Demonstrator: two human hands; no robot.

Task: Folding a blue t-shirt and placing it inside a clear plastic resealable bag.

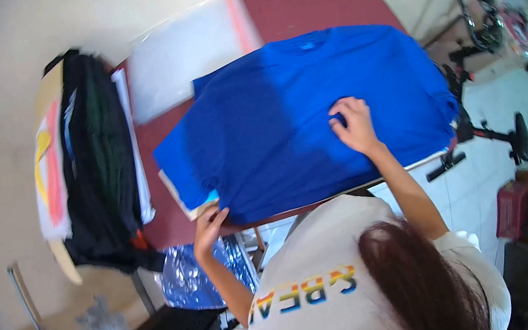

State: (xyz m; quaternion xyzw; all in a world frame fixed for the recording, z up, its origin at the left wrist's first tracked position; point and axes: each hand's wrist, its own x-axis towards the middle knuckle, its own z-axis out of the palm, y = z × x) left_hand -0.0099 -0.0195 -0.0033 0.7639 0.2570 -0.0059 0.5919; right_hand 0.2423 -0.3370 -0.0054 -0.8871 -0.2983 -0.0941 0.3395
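Observation:
A blue short-sleeved T-shirt (263, 129) is spread across the dark red table, neckline towards the wall and hem towards me. My left hand (209, 229) is at the hem's left corner, its fingertips pinching the fabric edge. On the middle of the shirt rests my right hand (355, 125), its curved fingers and thumb apart over the cloth. Beneath the shirt, pale layers with a light-coloured edge (177, 198) show at the left sleeve and along the front. Most of those layers are hidden.
Behind the shirt lies a clear plastic bag (189, 55) with a pink strip on the red tabletop (316, 4). A pile of dark garments (100, 160) stands at the left. Blue plastic-wrapped material (199, 279) sits below. An exercise bike (489, 129) is at the right.

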